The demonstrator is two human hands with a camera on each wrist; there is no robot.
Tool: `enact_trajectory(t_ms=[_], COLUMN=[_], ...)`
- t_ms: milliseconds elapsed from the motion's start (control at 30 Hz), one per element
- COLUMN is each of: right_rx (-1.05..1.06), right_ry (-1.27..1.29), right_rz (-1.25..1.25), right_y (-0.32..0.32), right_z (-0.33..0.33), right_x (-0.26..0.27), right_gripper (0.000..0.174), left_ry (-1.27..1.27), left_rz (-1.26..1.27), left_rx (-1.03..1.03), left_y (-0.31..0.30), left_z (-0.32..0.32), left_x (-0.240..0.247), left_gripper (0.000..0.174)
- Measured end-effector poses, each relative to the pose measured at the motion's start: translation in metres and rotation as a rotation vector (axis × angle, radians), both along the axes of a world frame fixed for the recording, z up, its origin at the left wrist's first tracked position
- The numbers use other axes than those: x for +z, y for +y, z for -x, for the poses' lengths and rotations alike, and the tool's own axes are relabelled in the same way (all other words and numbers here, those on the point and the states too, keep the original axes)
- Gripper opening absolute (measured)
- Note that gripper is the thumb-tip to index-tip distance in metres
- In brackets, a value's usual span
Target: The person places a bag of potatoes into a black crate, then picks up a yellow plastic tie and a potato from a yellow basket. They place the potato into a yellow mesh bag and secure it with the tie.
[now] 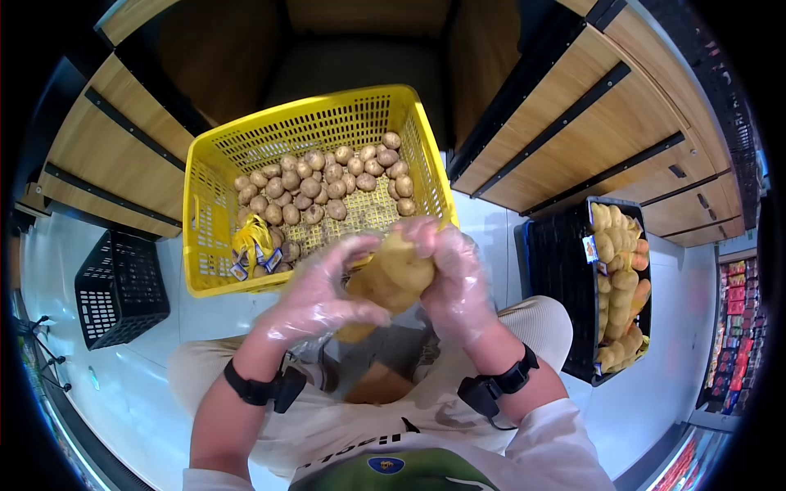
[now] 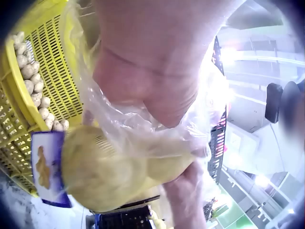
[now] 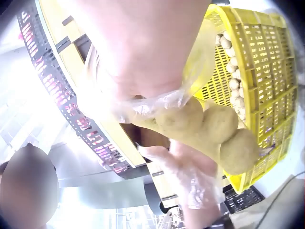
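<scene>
In the head view I hold a yellow net bag of potatoes (image 1: 393, 274) in front of me, over the near edge of a yellow crate (image 1: 442, 188). My left hand (image 1: 315, 299), in a clear plastic glove, grips its left side with thumb and fingers. The gloved right hand (image 1: 458, 278) pinches the bag near its upper right end. Several potatoes bulge through the net in the right wrist view. A purple-edged label (image 2: 47, 169) hangs from the bag in the left wrist view. Loose potatoes (image 1: 311, 186) lie on the crate's floor.
Labelled yellow net bags (image 1: 254, 237) lie in the crate's near left corner. To the right, a black crate (image 1: 557, 262) holds filled net bags (image 1: 618, 278). Another black crate (image 1: 123, 286) stands at left. Wooden cabinets (image 1: 565, 106) flank the far side.
</scene>
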State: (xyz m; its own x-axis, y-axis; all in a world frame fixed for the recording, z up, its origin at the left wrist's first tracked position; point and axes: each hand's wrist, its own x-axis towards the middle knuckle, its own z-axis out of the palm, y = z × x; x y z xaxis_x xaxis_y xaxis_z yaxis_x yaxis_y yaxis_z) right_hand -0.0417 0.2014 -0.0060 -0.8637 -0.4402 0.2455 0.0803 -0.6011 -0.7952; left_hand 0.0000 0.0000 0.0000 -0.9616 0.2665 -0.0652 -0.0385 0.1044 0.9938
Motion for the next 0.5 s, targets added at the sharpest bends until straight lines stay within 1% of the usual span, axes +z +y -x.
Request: enact_trajectory(t_ms=[67,100,167,200,233,267,300,333,400,433,467,500], right_rx=[-0.111,-0.108,-0.133,-0.138,-0.147,-0.157,-0.164,-0.165,-0.166,-0.118,-0.070,-0.071], right_ry=[-0.276,-0.254,-0.276,-0.270,-0.324,-0.381,-0.377,-0.358,-0.330,-0.361,-0.390,-0.385], right_rz=[0.066,0.094,0.104,0.095,0.115,0.136,0.133,0.177,0.218,0.193,0.168,0.162], right_y=[0.003,-0.008,-0.004,-0.002,-0.001,-0.001,-0.001,-0.001,0.000,0.003,0.005,0.005], right_z=[0.003,0.003,0.004,0.004,0.004,0.003,0.003,0.004,0.005,0.004,0.002,-0.001], right_x=[0.005,0.017,0.019,0.023,0.028,0.031,0.031,0.027,0.025,0.025,0.026,0.028], right_gripper=[0.023,0.023,0.020,0.020,0.021,0.022,0.022,0.021,0.020,0.019,0.022,0.022], left_ry=[-0.259,-0.236,-0.380,-0.385,-0.379,-0.394,-0.409,-0.406,-0.540,-0.536,-0.502,-0.469], left_rz=[0.025,0.053,-0.095,-0.173,-0.176,-0.264,-0.354,-0.357,-0.398,-0.403,-0.357,-0.310], left_rx=[-0.120,-0.117,-0.211,-0.227,-0.233,-0.208,-0.183,-0.189,-0.154,-0.156,-0.152,-0.148], left_y=[0.011,0.001,0.005,0.007,0.007,0.007,0.008,0.009,0.012,0.012,0.013,0.013], left_z=[0.003,0.002,0.001,-0.001,-0.002,-0.003,-0.004,-0.005,-0.006,-0.007,-0.006,-0.006], left_x=[0.001,0.018,0.020,0.016,0.015,0.017,0.019,0.021,0.024,0.022,0.018,0.016], left_gripper=[0.089,0.089,0.090,0.088,0.088,0.085,0.082,0.082,0.071,0.071,0.065,0.060])
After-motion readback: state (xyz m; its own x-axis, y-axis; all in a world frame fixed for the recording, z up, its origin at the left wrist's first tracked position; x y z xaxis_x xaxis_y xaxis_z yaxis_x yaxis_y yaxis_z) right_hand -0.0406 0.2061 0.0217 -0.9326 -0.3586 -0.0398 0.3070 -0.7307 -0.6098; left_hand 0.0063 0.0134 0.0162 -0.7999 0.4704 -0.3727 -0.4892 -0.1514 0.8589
